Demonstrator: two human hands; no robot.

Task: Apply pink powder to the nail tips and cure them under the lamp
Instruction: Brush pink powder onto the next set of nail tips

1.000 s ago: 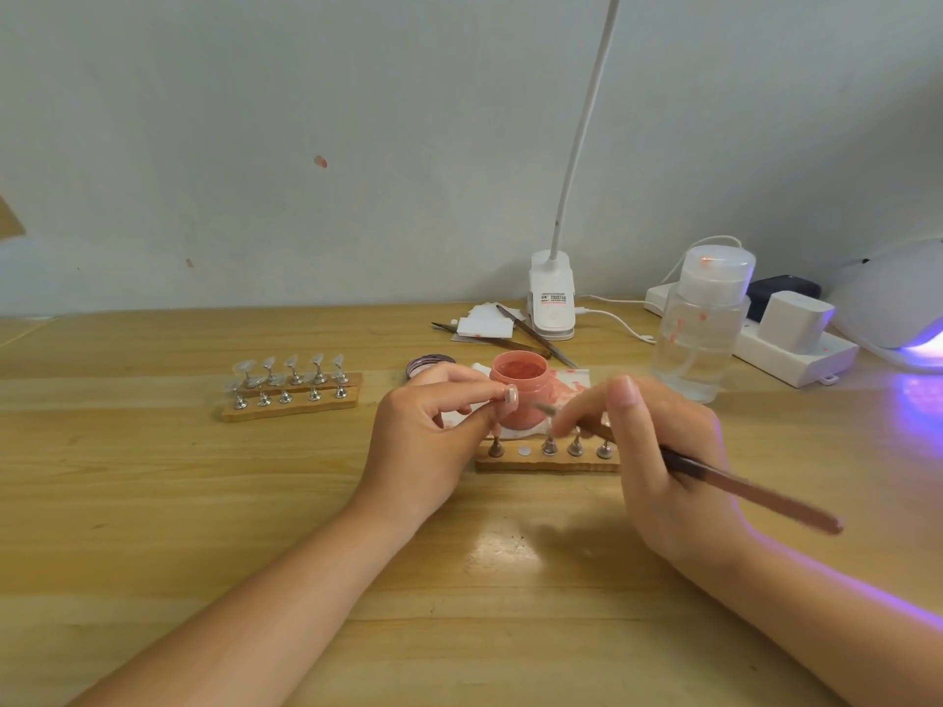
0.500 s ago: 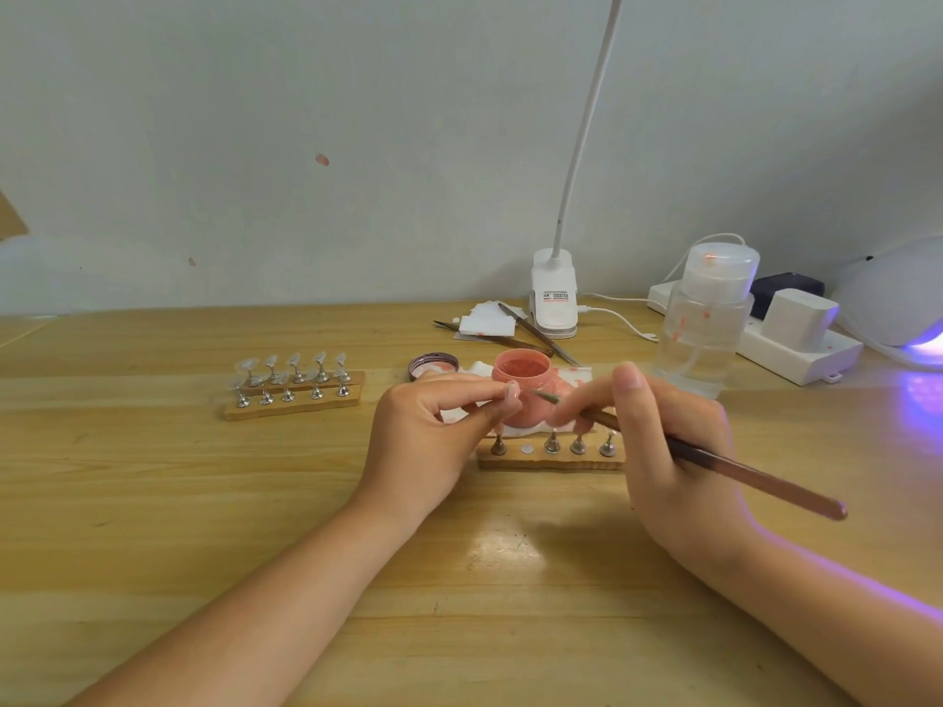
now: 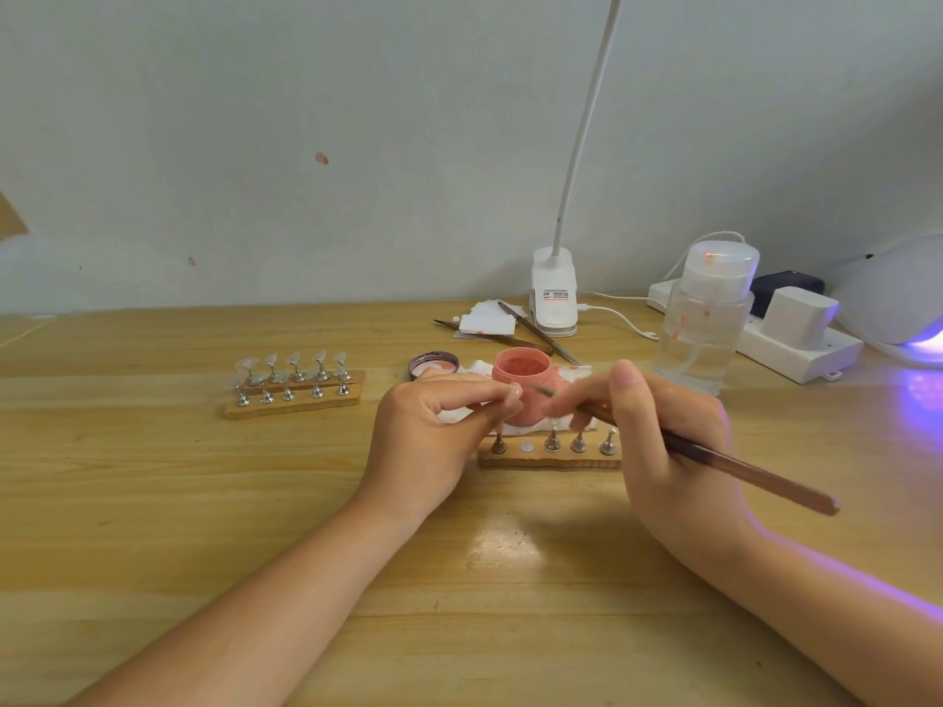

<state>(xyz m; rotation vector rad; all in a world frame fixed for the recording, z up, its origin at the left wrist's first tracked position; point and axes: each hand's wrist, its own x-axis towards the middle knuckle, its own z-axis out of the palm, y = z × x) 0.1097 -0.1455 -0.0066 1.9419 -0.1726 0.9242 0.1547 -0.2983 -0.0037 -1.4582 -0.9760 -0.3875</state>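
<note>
Head view. The left hand [image 3: 426, 431] pinches the stem of a single nail tip [image 3: 514, 392] between thumb and forefinger, holding it just in front of the open jar of pink powder [image 3: 521, 380]. The right hand [image 3: 663, 441] grips a brush [image 3: 714, 456] like a pen, fingers curled round the shaft. Compared with the frames of a second and half a second ago, the two hands have barely shifted — the brush end [image 3: 546, 391] remains just right of the held tip, and the scene sits slightly lower and nearer as the head moves. The small change suggests that powder is being worked onto this one tip, not fetched from the jar; whether the bristles touch the nail cannot be told.

Orientation: the brush's long axis runs from near right, where its butt stands clear of the hand, up to far left, its working end pointing at the held tip. The tip faces the brush, its stem angled down into the left fingers.

The near holder [image 3: 548, 456], just near of the jar, shows one bare peg spot — probably the held tip's place. A second holder [image 3: 296, 395] with clear tips stands well to the left. The curing lamp [image 3: 903, 298] glows violet at far right; curing appears still to come.
</note>
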